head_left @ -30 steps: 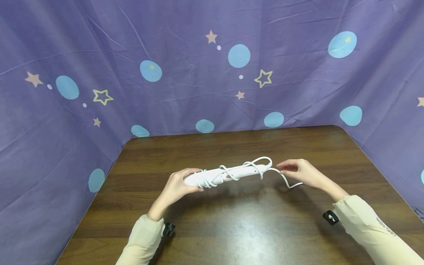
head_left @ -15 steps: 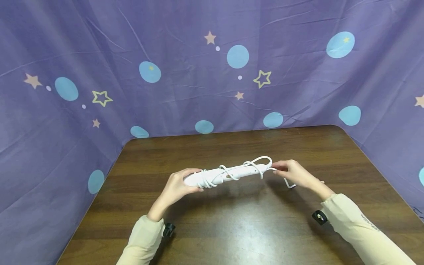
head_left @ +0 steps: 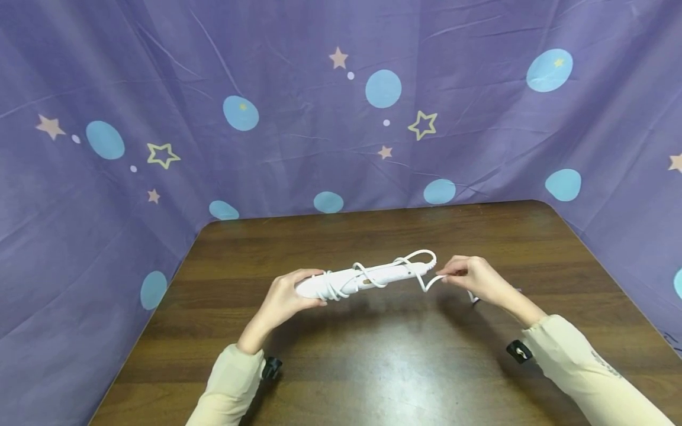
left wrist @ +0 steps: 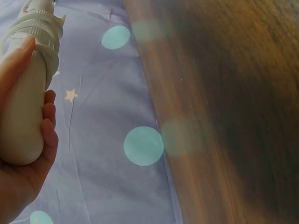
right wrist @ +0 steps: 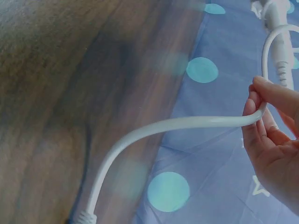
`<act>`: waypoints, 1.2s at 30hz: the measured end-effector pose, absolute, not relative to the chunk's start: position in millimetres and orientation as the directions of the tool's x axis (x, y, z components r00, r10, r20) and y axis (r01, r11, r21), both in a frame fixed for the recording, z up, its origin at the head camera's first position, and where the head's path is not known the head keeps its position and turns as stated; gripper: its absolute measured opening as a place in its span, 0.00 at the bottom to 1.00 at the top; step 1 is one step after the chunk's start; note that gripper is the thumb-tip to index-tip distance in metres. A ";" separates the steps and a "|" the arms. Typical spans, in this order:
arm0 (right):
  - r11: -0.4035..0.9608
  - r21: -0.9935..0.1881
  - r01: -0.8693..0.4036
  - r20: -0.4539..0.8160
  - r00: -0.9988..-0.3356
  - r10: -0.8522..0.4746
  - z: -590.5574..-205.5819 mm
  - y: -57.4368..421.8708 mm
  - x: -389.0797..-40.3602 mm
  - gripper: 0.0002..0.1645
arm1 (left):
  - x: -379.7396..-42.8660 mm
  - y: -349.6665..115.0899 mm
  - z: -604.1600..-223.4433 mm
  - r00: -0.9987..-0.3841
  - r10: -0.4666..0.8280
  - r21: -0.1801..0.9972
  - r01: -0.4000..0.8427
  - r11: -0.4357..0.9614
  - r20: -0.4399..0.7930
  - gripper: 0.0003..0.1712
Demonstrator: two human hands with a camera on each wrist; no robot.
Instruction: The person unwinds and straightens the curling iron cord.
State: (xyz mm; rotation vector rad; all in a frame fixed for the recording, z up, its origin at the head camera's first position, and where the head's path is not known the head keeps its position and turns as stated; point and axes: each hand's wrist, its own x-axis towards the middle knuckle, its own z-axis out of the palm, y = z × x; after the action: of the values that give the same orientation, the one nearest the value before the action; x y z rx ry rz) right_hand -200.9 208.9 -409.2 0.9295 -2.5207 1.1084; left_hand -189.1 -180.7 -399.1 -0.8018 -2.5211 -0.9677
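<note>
A long white hair-styling iron (head_left: pixel 386 274) with its white cord (head_left: pixel 425 288) looped around it is held up over the table. My left hand (head_left: pixel 286 294) grips its rounded left end, thumb on one side and fingers curled on the other; the left wrist view shows the smooth end (left wrist: pixel 22 123) in the palm and cord coils (left wrist: pixel 37 28) by the thumb. Just beyond the iron's right end, my right hand (head_left: pixel 476 278) pinches the cord between thumb and fingers. In the right wrist view the free cord (right wrist: pixel 187 123) bends down to a ribbed collar (right wrist: pixel 87 218) at the frame's bottom.
The brown wooden table (head_left: pixel 341 367) spreads below both hands. A purple curtain (head_left: pixel 298 77) with stars and blue dots hangs behind it and along both sides. Black wrist cameras sit under the cream sleeves (head_left: pixel 575 361).
My right hand has moved left to the cord and now pinches it, drawing a bend of it away from the iron's end. My left hand and the iron stay nearly still.
</note>
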 end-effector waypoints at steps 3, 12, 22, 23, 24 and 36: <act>0.484 -0.550 -0.680 0.490 -0.733 -0.473 -403.9 209.8 -197.3 0.09 | -189.2 -181.5 -399.5 -0.797 0.383 0.504 0.596 0.625 0.467 0.31; 0.416 -0.574 -0.706 0.550 -0.708 -0.443 -382.6 210.0 -189.6 0.09 | -188.7 -181.9 -399.6 -0.816 0.375 0.508 0.570 0.646 0.439 0.31; 0.438 -0.586 -0.682 0.578 -0.730 -0.364 -342.3 201.8 -178.3 0.09 | -186.2 -182.2 -400.5 -0.832 0.361 0.514 0.548 0.660 0.422 0.32; 0.452 -0.580 -0.678 0.580 -0.733 -0.356 -340.1 201.7 -178.2 0.09 | -185.7 -182.0 -400.5 -0.837 0.356 0.517 0.540 0.664 0.416 0.32; 0.465 -0.574 -0.674 0.583 -0.735 -0.346 -338.4 201.6 -178.5 0.10 | -185.2 -181.9 -400.6 -0.841 0.353 0.519 0.534 0.668 0.411 0.32; 0.542 -0.602 -0.586 0.583 -0.787 -0.203 -360.6 219.9 -209.3 0.08 | -183.8 -179.6 -400.9 -0.854 0.315 0.528 0.508 0.680 0.414 0.32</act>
State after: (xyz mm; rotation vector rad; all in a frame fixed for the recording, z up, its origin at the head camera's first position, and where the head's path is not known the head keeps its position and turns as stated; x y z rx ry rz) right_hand -209.3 219.9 -360.6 0.6404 -2.3325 1.1514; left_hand -183.8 -179.6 -400.9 -0.6548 -2.6050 -0.9466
